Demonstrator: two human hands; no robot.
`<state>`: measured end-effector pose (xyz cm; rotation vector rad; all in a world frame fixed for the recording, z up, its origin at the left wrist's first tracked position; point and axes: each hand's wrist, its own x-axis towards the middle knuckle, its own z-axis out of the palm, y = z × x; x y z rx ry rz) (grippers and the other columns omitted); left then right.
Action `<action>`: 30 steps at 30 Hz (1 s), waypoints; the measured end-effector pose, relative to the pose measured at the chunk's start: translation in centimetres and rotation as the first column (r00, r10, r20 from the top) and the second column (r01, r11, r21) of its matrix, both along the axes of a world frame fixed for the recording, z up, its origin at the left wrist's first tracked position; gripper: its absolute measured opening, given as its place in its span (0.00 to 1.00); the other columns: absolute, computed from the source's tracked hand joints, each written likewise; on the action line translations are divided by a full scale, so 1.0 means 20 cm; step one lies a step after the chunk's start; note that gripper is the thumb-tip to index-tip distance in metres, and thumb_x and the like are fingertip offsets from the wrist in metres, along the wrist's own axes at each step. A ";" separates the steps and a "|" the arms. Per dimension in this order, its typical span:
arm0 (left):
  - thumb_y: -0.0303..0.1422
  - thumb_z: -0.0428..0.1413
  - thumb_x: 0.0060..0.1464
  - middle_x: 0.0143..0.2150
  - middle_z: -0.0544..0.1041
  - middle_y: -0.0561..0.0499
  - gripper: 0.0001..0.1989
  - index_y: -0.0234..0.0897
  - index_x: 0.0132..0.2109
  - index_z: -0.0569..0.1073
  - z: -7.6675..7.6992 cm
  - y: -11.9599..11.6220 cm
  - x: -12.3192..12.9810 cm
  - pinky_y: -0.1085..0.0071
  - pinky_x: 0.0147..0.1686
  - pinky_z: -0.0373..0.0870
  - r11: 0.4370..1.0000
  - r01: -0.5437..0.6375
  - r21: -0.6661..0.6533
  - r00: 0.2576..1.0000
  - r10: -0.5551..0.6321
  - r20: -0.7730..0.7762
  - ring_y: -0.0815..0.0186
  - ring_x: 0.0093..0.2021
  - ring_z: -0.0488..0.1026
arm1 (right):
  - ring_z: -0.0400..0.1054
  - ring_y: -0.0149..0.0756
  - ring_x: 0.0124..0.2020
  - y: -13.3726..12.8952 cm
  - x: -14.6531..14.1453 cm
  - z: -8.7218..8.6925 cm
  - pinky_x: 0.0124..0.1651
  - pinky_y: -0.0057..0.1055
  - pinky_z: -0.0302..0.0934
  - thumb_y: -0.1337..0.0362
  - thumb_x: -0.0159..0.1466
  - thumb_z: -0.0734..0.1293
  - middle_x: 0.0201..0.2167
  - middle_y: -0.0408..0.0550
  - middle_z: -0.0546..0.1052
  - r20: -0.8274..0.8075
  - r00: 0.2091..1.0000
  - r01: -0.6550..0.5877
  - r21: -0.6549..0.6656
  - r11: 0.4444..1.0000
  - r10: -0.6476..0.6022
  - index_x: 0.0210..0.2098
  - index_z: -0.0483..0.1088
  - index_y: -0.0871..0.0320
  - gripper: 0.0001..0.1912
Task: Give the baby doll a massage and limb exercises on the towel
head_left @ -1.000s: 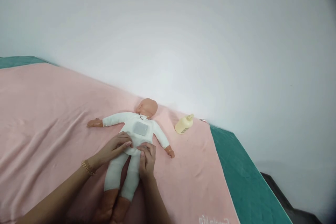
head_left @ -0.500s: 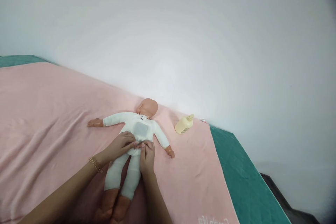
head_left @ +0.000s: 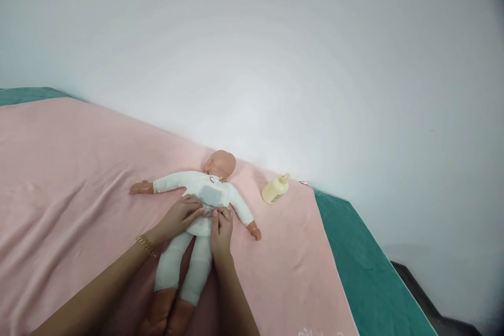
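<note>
A baby doll (head_left: 199, 226) with a white cloth body and tan head, hands and feet lies stretched out, its head toward the wall. A grey rectangle (head_left: 210, 196) shows on its upper torso. My left hand (head_left: 181, 218) is closed at the left of the doll's waist, thumb at the middle. Opposite it, my right hand (head_left: 221, 231) has curled fingers and its thumb comes close to the left one. Both hands grip the doll's waist; exactly what lies between the fingertips is hidden. A yellow pump bottle (head_left: 274, 190) stands right of the doll.
The doll and bottle are on a pink blanket (head_left: 79, 168), creased at the left. Green quilted bedding (head_left: 366, 262) shows beyond its right edge. A pale wall (head_left: 252, 52) rises behind. Something dark (head_left: 429, 299) sits at the lower right.
My hands have shifted slightly up the doll's waist, thumbs still near each other. The whole view has moved a little, so the doll and bottle appear marginally lower.
</note>
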<state>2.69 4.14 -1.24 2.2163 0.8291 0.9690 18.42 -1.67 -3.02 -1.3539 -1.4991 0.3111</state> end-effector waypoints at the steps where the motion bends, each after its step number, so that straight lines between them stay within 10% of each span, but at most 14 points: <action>1: 0.41 0.44 0.66 0.32 0.78 0.50 0.20 0.38 0.33 0.75 -0.01 0.01 0.00 0.65 0.42 0.63 1.000 0.004 0.011 1.000 -0.004 -0.020 0.62 0.37 0.69 | 0.66 0.38 0.38 0.00 0.00 0.00 0.46 0.38 0.58 0.61 0.71 0.54 0.31 0.47 0.74 0.004 1.000 -0.002 -0.015 1.000 0.003 0.30 0.76 0.56 0.22; 30: 0.42 0.47 0.64 0.33 0.78 0.52 0.19 0.38 0.34 0.76 0.01 0.09 0.00 0.65 0.43 0.63 0.999 -0.002 -0.034 1.000 0.001 -0.024 0.63 0.36 0.72 | 0.68 0.38 0.38 0.12 0.09 0.03 0.45 0.35 0.63 0.58 0.67 0.61 0.32 0.48 0.72 -0.062 0.996 -0.068 -0.130 0.989 0.060 0.29 0.75 0.57 0.16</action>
